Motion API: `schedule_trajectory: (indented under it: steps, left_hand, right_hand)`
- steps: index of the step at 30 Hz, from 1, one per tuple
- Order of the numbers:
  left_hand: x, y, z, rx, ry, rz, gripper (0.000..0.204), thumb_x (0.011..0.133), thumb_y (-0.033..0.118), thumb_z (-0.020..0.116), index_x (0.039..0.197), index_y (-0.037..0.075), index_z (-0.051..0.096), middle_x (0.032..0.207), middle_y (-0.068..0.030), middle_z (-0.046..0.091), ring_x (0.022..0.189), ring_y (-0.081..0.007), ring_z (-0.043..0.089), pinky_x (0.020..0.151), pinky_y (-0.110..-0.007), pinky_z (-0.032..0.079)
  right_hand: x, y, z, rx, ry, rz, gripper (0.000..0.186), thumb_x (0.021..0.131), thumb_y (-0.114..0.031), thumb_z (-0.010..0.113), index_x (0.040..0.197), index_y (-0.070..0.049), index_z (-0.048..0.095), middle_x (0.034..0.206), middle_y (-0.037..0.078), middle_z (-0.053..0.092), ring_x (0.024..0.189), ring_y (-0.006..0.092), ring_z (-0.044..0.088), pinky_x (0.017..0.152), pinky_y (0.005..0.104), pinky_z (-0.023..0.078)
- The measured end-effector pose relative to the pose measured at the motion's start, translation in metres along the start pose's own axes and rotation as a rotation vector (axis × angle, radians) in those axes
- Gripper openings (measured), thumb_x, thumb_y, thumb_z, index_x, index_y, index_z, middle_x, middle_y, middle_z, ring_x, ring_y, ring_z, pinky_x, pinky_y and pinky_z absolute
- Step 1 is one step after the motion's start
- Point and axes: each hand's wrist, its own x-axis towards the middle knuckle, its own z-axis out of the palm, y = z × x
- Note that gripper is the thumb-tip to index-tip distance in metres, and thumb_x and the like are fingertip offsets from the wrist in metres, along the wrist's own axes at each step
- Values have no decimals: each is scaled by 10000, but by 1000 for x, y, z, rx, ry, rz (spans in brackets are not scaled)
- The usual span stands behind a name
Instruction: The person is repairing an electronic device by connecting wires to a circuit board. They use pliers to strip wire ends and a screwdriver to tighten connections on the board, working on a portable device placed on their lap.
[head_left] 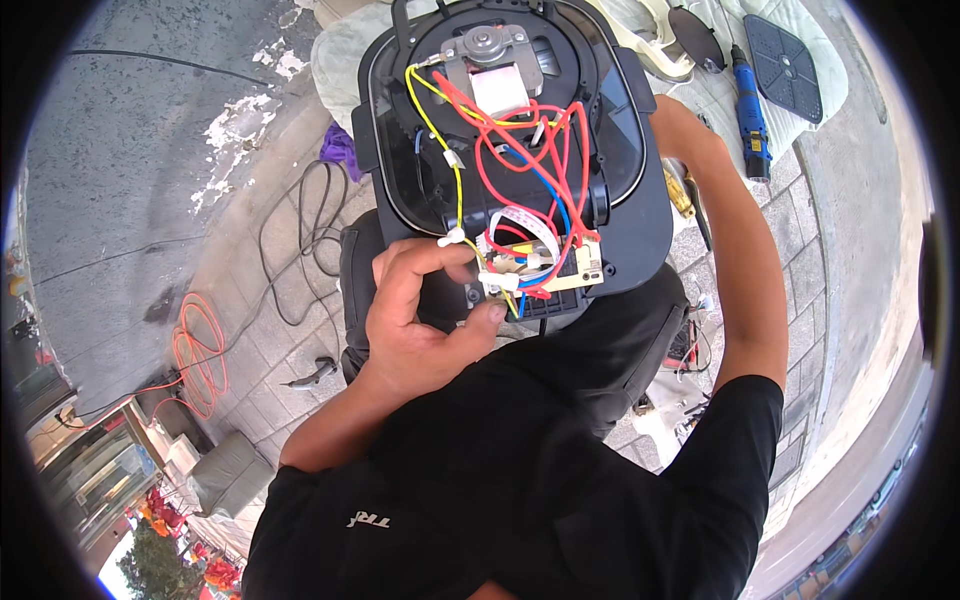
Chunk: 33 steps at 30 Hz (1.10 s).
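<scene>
An opened black appliance [640, 235] rests on my lap, its inside facing up. A metal motor [487, 48] sits at its far end. Red wires [480, 165], a blue wire and a yellow-green wire [459, 190] run from there to a circuit board [590, 268] at the near end. My left hand [425, 315] is beside that board, thumb and forefinger apart around white wire connectors [495, 281]; the thumb tip is next to the yellow-green wire. At the appliance's far right side is my right hand [672, 128], its fingers hidden behind the housing.
On a pale cloth [700, 90] at the far right lie a blue cordless screwdriver [750, 115], a dark perforated plate [783, 68] and a cream plastic part [655, 45]. Yellow-handled tools [680, 190] lie nearer. Black cable [300, 240] and orange cord [200, 350] are on the paving at left.
</scene>
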Motion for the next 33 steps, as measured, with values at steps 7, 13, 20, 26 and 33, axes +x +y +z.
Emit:
schedule_trajectory:
  steps: [7,13,20,26,33]
  left_hand:
    - [2,1,2,6,34,30,556,726,68,908,1237,81,690,974,-23,676,1010,-204,601,972,-359,411]
    - [0,1,2,2,41,6,538,732,86,909,1226,77,694,969,-22,679,1004,-206,606,975,-361,411]
    - [2,0,2,-1,39,59,523,758,94,907,1231,50,688,974,-31,685,969,-198,615,967,-353,411]
    - [0,-3,4,19,41,71,527,762,90,896,1242,44,683,990,-41,689,968,-197,616,959,-353,415]
    - [0,-3,5,14,73,91,510,758,79,887,1226,44,685,998,-45,693,960,-201,618,954,-357,419]
  right_hand:
    - [-69,-21,-41,966,161,481,201,951,-204,726,984,-5,718,821,54,692,705,119,628,622,281,516]
    - [-171,-75,-7,2344,418,112,71,995,-75,692,970,-34,639,994,73,599,788,116,550,595,260,473]
    - [-219,-167,-7,2320,527,113,262,1026,-79,685,1251,53,662,995,81,622,752,104,548,542,253,466]
    - [-228,-209,-29,2127,539,73,214,1029,-96,726,1158,72,699,846,49,624,653,82,482,483,219,365]
    - [-210,-238,-44,665,838,-37,208,909,-7,838,1105,20,773,778,48,630,606,124,553,551,287,432]
